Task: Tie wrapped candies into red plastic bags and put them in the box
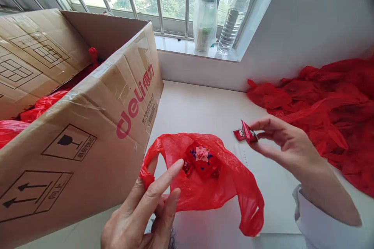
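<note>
In the head view, a thin red plastic bag (210,194) lies on the table with its mouth spread toward me. My left hand (140,206) has some fingers hooked round one of the bag's handles, while its index finger and thumb extend over the opening. Inside the bag are a square red packet (201,155) with a printed design and a smaller dark-red packet (187,167). Right of the bag, my right hand (286,144) pinches a small red sachet (249,132) between thumb and fingers. Just behind it, a similar sachet (239,135) rests on the table.
At left stands a large open cardboard box (117,124) with red bags (49,105) in it. A heap of red plastic bags (327,109) covers the table's right side. On the windowsill are a plastic bottle (232,27) and a bagged cup (206,23), before a barred window.
</note>
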Demonstrator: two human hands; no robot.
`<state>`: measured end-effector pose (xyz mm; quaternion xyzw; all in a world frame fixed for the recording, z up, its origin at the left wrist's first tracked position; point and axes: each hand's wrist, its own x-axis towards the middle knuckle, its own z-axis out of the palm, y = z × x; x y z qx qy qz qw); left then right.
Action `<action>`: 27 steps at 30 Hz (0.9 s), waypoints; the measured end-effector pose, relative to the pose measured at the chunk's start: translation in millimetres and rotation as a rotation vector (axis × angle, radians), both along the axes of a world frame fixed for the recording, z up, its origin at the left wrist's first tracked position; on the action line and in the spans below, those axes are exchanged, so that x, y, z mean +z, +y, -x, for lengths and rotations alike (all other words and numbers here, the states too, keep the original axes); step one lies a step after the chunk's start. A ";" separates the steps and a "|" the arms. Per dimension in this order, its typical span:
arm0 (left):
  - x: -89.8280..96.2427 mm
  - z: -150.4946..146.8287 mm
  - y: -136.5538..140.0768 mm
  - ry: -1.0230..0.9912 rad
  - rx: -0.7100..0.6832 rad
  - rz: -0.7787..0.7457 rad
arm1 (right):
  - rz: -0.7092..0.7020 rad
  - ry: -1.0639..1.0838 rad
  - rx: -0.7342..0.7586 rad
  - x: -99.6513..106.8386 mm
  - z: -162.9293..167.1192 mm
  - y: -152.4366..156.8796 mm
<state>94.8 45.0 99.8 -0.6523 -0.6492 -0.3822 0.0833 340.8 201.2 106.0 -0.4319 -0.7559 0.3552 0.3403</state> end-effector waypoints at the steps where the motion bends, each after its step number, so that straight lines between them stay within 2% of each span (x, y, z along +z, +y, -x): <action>1: 1.9 -1.0 0.7 -0.009 -0.025 0.007 | -0.038 -0.065 -0.080 -13.2 -4.1 14.2; 3: 5.6 -3.9 2.0 -0.035 -0.071 0.042 | -0.067 -0.172 -0.140 -41.3 -5.5 38.9; 5: 8.4 -7.2 3.4 -0.069 -0.112 0.077 | -0.078 -0.192 -0.145 -58.7 -1.2 49.6; 7: 10.0 -10.2 4.5 -0.115 -0.148 0.108 | -0.108 -0.158 -0.178 -56.2 4.6 39.9; 9: 10.4 -12.4 5.3 -0.159 -0.178 0.119 | -0.147 -0.075 -0.144 -36.9 11.8 12.6; 10: 10.4 -13.3 5.7 -0.180 -0.187 0.123 | -0.150 -0.032 -0.058 -25.2 16.7 -4.4; 11: 10.4 -14.1 6.0 -0.198 -0.195 0.130 | -0.137 -0.016 0.096 -15.1 22.7 -21.1; 13: 10.7 -14.9 6.4 -0.211 -0.207 0.136 | -0.079 -0.151 0.435 -7.0 37.3 -48.0; 14: 10.8 -14.8 6.4 -0.202 -0.209 0.136 | -0.097 -0.261 0.505 -10.8 44.2 -56.0; 16: 10.8 -12.8 5.2 -0.163 -0.195 0.139 | -0.210 -0.470 0.472 -31.3 52.8 -60.8; 18: 9.6 -8.5 1.8 -0.116 -0.155 0.133 | -0.315 -0.557 0.381 -57.7 52.0 -55.4; 21: 6.7 -0.6 -6.0 -0.102 -0.092 0.146 | -0.296 -0.549 0.380 -81.6 42.0 -44.6; 23: 5.5 2.5 -9.9 -0.110 -0.109 0.197 | -0.229 -0.575 0.415 -82.7 38.9 -40.9; 25: 5.9 2.9 -11.2 -0.126 -0.131 0.245 | -0.176 -0.667 0.457 -76.8 41.6 -38.8; 27: 7.5 1.6 -10.2 -0.139 -0.122 0.255 | -0.155 -0.777 0.438 -68.1 47.1 -35.6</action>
